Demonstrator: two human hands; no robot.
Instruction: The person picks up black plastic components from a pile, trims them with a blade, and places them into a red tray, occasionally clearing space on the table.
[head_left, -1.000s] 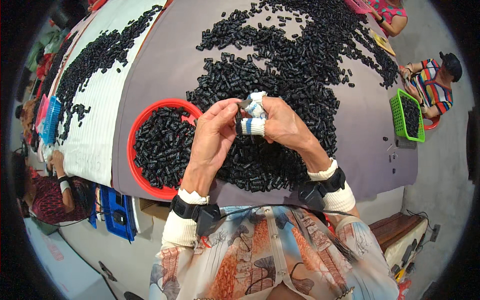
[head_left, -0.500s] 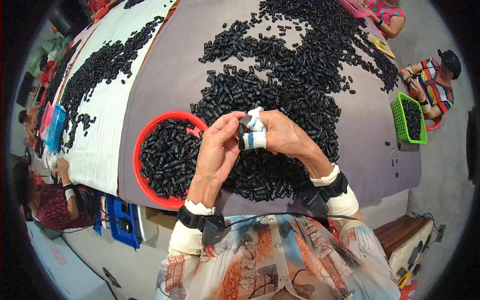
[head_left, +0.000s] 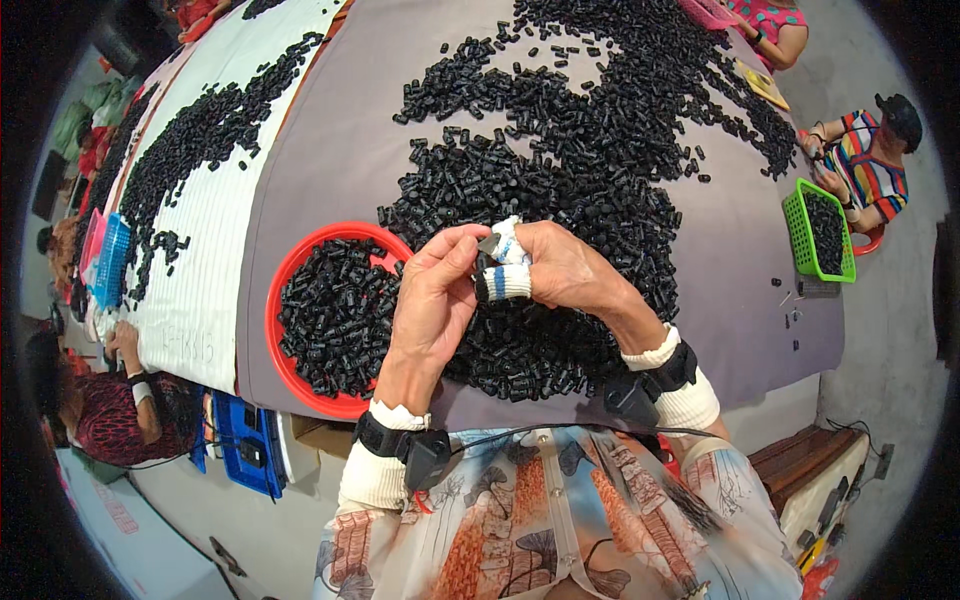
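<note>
My left hand and my right hand meet over a large heap of small black cylindrical parts. The left thumb and fingers pinch a small dark piece. White cloth wraps with blue stripes cover fingers of my right hand, which are curled close against that piece. Whatever lies inside the right fingers is hidden. Left of my hands stands a round red basin, filled with more of the black parts.
A green basket of black parts stands at the right edge, beside a person in a striped shirt. Blue and pink baskets are on the white-covered table at left. Another person's hand rests near them. A yellow tray lies far right.
The view has shifted slightly. My hands keep nearly the same pose, fingertips still together around the small dark piece.
</note>
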